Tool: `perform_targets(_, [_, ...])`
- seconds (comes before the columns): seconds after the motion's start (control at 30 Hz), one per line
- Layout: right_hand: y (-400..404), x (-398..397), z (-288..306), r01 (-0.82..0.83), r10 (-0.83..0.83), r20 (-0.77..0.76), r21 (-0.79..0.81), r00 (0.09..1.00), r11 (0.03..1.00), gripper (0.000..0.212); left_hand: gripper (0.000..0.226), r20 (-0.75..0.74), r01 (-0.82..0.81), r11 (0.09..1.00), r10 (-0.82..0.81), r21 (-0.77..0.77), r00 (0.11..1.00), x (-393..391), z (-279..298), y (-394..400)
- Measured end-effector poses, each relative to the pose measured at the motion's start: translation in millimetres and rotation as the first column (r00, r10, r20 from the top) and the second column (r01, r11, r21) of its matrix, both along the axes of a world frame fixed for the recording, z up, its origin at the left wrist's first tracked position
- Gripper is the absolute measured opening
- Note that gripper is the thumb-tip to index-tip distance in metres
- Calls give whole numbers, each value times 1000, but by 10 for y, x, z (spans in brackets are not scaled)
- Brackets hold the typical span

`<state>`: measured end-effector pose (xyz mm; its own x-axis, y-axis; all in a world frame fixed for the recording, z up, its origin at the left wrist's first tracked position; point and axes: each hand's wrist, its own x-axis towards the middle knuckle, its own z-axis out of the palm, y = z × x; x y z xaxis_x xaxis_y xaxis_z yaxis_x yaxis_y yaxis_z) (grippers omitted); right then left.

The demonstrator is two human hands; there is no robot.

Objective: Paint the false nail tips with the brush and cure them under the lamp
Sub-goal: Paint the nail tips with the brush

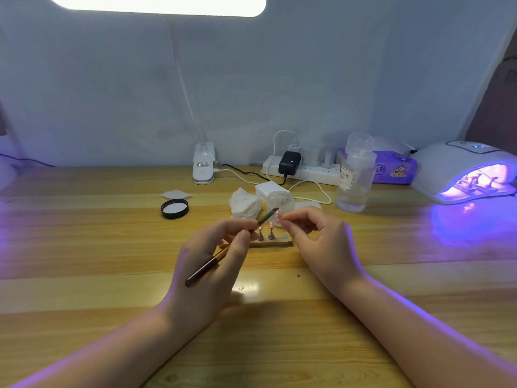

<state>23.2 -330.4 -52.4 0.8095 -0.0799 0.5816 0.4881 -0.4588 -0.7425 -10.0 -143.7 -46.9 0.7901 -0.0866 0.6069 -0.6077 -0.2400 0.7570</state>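
- A person's left hand [215, 247] grips a nail brush [223, 252] like a pen, fingers curled round its brown handle, the bristle end raised up and to the right to meet a pink false nail tip [277, 217].
- The right hand [316, 239] pinches that tip, or the small stand under it, between thumb and forefinger; the exact contact is too small to tell.
- Both forearms reach in from the lower corners of the wooden desk [112, 247], the wrists low over the desktop.
- Two more tips stand on pegs in the holder strip [272, 242] just below the hands; a low brush stroke or a dropped tip could knock them or smear wet polish.
- A slip of the pinch would likely put a fingertip on the painted face.
- The curing lamp [461, 172] glows violet at far right, well apart from the hands, with other stands already inside; carrying a wet tip that far risks a smudge.
- The open jar [281, 201] sits just behind the hands, near enough to be tipped.
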Motion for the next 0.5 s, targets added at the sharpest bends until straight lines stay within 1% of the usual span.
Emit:
perform_targets(0.07, [1, -2, 2, 7, -6, 22, -27, 1000, 1000, 8, 22, 3, -9, 999, 9, 35, 1000, 25, 2, -2])
perform_targets(0.13, [3, -6, 5, 11, -9, 47, -53, 999, 999, 8, 26, 4, -17, 999, 16, 43, 1000, -6, -10, 0])
perform_targets(0.23, [3, -6, 2, 27, -23, 50, -67, 998, 997, 9, 26, 21, 26, 999, -26, 20, 999, -27, 35, -4])
perform_targets(0.27, [3, -6, 2, 29, -25, 48, -68, 999, 997, 9, 25, 22, 24, 999, -24, 43, 999, -18, 69, -11])
perform_targets(0.3, [3, -5, 2, 28, -25, 49, -67, 998, 997, 9, 25, -23, 42, 995, -40, 93, 999, 0, 116, -24])
perform_targets(0.33, [5, -5, 2, 28, -25, 55, -67, 998, 997, 9, 25, -119, 86, 987, -70, 138, 990, 19, 159, -33])
perform_targets(0.37, [5, -3, 3, 32, -27, 63, -68, 998, 997, 9, 22, -175, 121, 980, -93, 157, 980, 30, 173, -28])
perform_targets(0.4, [3, -2, 2, 37, -32, 72, -71, 997, 997, 9, 18, -115, 104, 982, -86, 157, 990, 35, 158, -17])
perform_targets(0.43, [2, 1, 1, 43, -37, 78, -76, 996, 996, 9, 17, -17, 31, 990, -29, 140, 999, 15, 121, -7])
perform_targets(0.47, [1, 4, -1, 48, -41, 84, -86, 996, 995, 8, 19, 37, -37, 992, 33, 117, 999, -19, 84, 1])
perform_targets(0.5, [0, 5, -3, 55, -46, 94, -100, 995, 993, 7, 21, 42, -60, 993, 56, 100, 998, -40, 72, 0])
